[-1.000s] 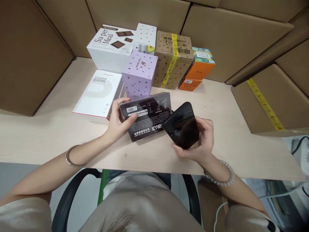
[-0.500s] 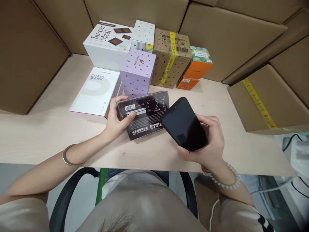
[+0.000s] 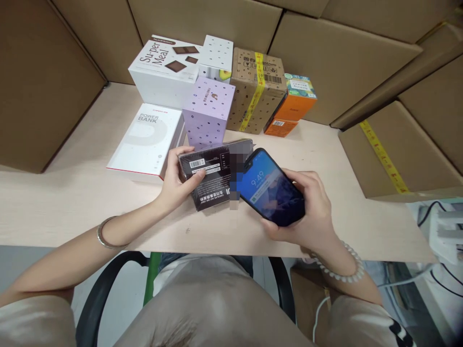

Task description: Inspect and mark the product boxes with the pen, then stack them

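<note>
Phone nudged left | right hand cradling it | left hand gripping box, thumb atop

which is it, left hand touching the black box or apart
Touching: the head view shows the left hand holding the black box at one end, thumb lying on its printed face.

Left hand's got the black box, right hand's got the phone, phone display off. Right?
Not quite: the phone is lit, not off; the head view shows 9:49 on it. The left hand does hold the black box, and the right hand the phone.
</note>
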Available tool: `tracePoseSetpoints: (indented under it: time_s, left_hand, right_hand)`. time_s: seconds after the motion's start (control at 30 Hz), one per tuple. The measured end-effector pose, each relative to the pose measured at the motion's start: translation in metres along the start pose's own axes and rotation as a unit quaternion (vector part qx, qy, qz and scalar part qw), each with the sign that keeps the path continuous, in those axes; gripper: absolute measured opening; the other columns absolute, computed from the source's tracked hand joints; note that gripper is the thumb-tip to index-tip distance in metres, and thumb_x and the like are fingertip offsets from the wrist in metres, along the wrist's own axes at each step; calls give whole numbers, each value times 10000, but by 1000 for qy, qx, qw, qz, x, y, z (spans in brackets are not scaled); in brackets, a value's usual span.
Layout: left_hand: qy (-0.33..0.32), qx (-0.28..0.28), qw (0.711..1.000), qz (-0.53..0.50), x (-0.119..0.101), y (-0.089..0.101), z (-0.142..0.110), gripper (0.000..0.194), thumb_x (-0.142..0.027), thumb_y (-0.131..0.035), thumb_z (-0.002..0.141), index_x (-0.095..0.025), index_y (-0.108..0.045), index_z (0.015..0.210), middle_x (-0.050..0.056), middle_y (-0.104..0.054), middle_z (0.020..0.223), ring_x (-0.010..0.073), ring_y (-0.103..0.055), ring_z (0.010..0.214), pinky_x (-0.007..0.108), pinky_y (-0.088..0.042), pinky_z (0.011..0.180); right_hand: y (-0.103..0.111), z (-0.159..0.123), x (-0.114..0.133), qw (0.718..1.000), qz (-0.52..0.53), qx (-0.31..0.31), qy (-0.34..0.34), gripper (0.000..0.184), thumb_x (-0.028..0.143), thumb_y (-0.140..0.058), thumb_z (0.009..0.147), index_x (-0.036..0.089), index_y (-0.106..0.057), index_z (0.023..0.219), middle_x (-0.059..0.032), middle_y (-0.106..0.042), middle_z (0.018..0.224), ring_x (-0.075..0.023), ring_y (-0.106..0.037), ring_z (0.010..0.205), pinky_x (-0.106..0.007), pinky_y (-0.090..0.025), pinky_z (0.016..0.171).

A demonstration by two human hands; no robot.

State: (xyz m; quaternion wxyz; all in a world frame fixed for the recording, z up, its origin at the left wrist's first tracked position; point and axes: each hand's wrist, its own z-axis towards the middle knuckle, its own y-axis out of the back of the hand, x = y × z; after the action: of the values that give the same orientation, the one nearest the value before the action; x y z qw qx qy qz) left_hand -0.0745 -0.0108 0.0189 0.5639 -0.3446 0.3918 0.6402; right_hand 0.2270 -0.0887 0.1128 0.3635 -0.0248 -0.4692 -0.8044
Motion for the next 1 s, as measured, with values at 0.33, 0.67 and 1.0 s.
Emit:
tracePoseSetpoints:
  time_s: [0.33, 0.67, 1.0]
  left_hand:
    - [-12, 8, 1000, 1, 0, 0, 0, 623, -587, -884, 859, -306, -593, 1332, 50, -669, 1179, 215, -689, 1025, 363, -606, 871]
    - [-29, 14, 999, 19, -2, -1, -2, 600, -575, -856, 888, -301, -576, 1342, 58, -671, 1178, 213, -704, 1006, 358, -630, 838]
    - [-22, -9, 998, -57, -28, 6, -6, 561, -480, -887, 846, -304, -633, 1314, 35, -697, 1121, 188, -699, 913, 331, -601, 781]
  right_hand:
    - [-8, -4, 1, 1000, 1, -11, -18, 816, 346, -790, 675, 269, -501, 1434, -123, -667, 1224, -337, -683, 1074, -451, -626, 709]
    - [-18, -9, -16, 998, 46, -40, 8, 828, 355, -818, 702, 258, -530, 1473, -106, -648, 1216, -310, -663, 1071, -449, -623, 777]
    - [-33, -20, -68, 958, 237, -79, -139, 771, 631, -822, 811, 309, -530, 1448, -118, -602, 1315, -296, -684, 995, -458, -598, 773]
